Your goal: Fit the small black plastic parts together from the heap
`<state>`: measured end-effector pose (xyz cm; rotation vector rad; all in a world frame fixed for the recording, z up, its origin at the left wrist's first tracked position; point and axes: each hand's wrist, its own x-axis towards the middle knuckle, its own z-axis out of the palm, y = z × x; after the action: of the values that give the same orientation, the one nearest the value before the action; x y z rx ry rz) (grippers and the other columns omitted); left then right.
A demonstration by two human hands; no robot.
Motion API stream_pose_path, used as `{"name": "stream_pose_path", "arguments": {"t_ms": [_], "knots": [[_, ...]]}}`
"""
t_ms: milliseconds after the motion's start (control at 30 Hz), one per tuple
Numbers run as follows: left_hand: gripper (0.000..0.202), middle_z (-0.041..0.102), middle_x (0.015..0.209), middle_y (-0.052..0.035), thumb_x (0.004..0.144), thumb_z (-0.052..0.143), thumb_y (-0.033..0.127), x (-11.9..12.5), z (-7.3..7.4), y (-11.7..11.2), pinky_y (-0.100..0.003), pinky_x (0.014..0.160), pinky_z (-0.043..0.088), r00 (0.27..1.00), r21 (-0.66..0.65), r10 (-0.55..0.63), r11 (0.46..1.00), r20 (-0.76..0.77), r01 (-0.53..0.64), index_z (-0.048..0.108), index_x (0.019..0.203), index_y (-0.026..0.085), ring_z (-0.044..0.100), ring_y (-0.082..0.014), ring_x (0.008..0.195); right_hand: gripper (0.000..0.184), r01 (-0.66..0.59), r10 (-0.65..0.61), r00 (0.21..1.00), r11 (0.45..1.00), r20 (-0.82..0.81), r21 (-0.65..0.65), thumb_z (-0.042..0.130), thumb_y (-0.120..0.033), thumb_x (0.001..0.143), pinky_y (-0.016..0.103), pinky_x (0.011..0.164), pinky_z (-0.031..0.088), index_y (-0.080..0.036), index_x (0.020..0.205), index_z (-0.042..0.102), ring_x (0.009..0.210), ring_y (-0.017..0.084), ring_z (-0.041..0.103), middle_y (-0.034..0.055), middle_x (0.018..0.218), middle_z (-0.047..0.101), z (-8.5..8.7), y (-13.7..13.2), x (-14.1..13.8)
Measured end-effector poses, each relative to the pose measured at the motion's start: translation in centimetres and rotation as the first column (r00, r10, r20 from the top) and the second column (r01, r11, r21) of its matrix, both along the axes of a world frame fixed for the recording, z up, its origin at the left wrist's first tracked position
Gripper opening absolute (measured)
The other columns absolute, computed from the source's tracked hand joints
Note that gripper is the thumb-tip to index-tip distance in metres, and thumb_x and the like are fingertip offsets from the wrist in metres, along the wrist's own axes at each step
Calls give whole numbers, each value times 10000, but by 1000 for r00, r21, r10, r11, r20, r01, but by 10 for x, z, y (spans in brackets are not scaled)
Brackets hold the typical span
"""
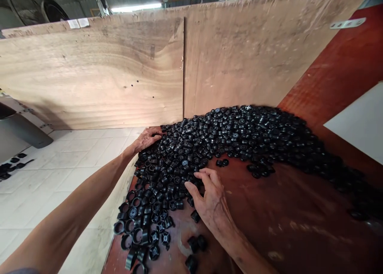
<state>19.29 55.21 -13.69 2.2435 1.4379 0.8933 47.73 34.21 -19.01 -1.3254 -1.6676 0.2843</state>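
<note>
A big heap of small black plastic parts (227,128), rings and short caps among them, curves over a reddish-brown board. My left hand (146,139) reaches to the heap's far left edge, against the wooden panel. It is cupped beside the parts with thumb and fingers slightly apart; some fingertips are hidden, and I see nothing held. Above the inner edge of the heap is my right hand (210,191), thumb and fingers spread, touching or just over the parts. Closer to me, black rings (137,235) and cross-ribbed pieces (165,238) lie loosely spread.
A tall plywood panel (119,74) walls off the back. White tiles (74,158) lie left of the brown board (287,222). A grey cylinder (32,132) and more black pieces (13,166) are at far left. A white sheet (359,120) is at right.
</note>
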Motion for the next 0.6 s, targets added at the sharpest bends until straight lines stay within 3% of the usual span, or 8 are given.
{"name": "stream_pose_path", "arguments": {"t_ms": [67, 167, 267, 400, 600], "knots": [[321, 793, 967, -60, 893, 614, 458, -5, 3, -21, -316, 822, 554, 1000, -69, -17, 997, 2, 17, 801, 941, 201, 698, -235, 891, 391, -6, 6, 1000, 1000, 2, 6, 542, -556, 1030, 535, 888, 571, -191, 1071, 678, 1081, 352, 639, 150, 1163, 614, -1, 1, 1], [387, 766, 850, -28, 927, 562, 507, -11, 4, -56, -281, 709, 523, 997, -124, 73, 990, -2, -73, 789, 898, 195, 664, -192, 753, 384, -14, 14, 1000, 999, 5, 34, 551, -549, 1030, 544, 906, 567, -189, 1077, 677, 1080, 348, 637, 153, 1154, 619, -4, 3, 1], [380, 758, 810, -23, 919, 568, 509, -11, 1, -87, -304, 757, 521, 980, -93, 198, 976, -22, -199, 793, 868, 206, 661, -209, 790, 359, -30, 30, 1000, 997, 6, 68, 558, -529, 1033, 532, 911, 567, -191, 1084, 670, 1064, 332, 639, 152, 1147, 621, -6, 4, 1], [319, 790, 954, -54, 892, 602, 465, -6, -5, -119, -381, 905, 514, 936, -37, 351, 936, -16, -351, 809, 940, 228, 668, -268, 979, 314, -40, 39, 999, 995, 12, 94, 580, -497, 1024, 511, 923, 562, -202, 1093, 665, 1041, 312, 640, 141, 1139, 630, -8, 5, 1], [293, 778, 906, -62, 896, 587, 447, 9, -9, -152, -392, 878, 509, 865, -35, 502, 864, -7, -502, 786, 903, 233, 654, -268, 951, 318, -60, 60, 998, 995, 3, 85, 613, -487, 1000, 495, 950, 558, -189, 1096, 671, 1053, 298, 633, 132, 1134, 615, -5, 3, 4]]}}
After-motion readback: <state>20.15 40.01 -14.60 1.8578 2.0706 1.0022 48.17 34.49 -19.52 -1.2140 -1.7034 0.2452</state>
